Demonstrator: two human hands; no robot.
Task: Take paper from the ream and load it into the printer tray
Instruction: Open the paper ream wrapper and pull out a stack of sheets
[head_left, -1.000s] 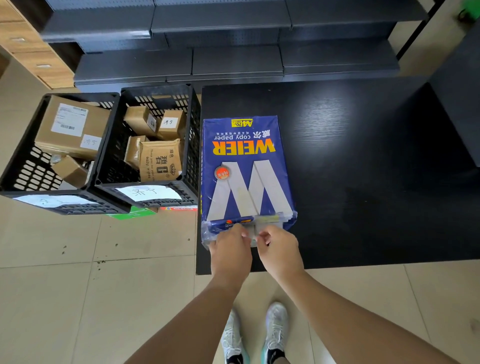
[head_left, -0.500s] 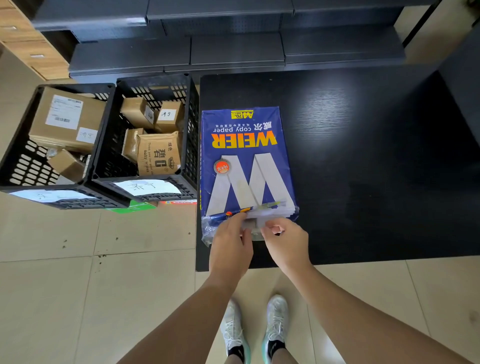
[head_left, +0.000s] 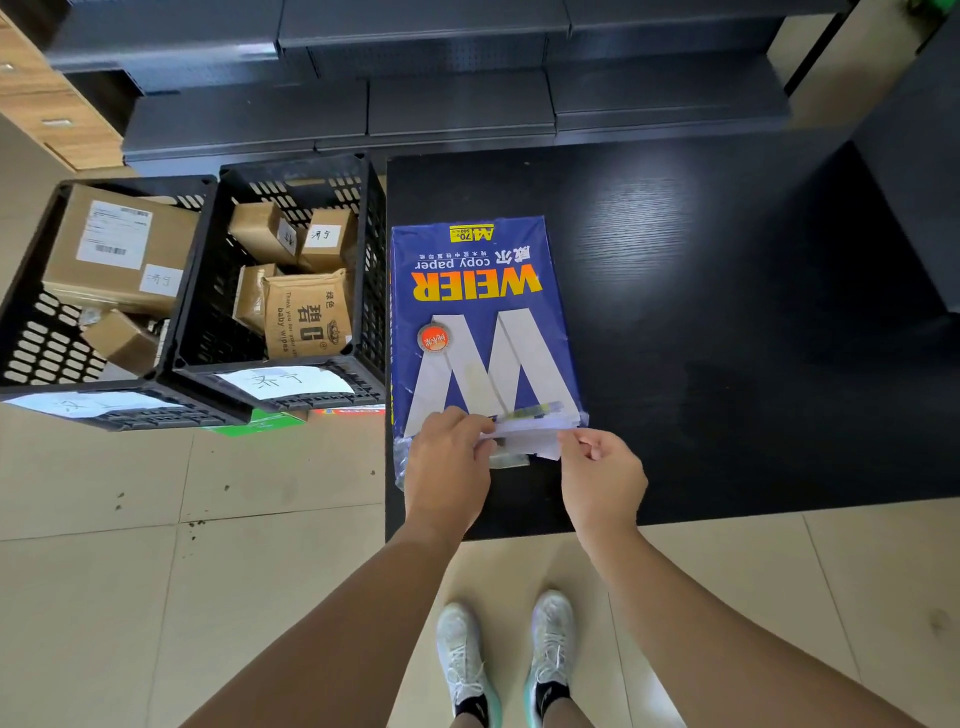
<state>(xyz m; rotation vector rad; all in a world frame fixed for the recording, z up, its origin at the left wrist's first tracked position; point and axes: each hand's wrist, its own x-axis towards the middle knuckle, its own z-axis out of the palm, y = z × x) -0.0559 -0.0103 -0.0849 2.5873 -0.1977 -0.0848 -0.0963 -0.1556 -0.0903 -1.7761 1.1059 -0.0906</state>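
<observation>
Your left hand (head_left: 448, 470) and right hand (head_left: 602, 480) meet at the ream (head_left: 480, 322)'s near end on the counter (head_left: 727, 312), fingers (head_left: 574, 439) pinching its torn wrapper flap (head_left: 524, 434).

Beige tiled floor (head_left: 156, 597), black table (head_left: 727, 312), dark metal shelving (head_left: 457, 93) and two black crates (head_left: 291, 379).

A blue plastic-wrapped ream of WEIER copy paper (head_left: 480, 322) lies flat near the table's front left corner, its print upside down to the viewer. Its near end is torn open, exposing white sheets (head_left: 524, 434).
</observation>
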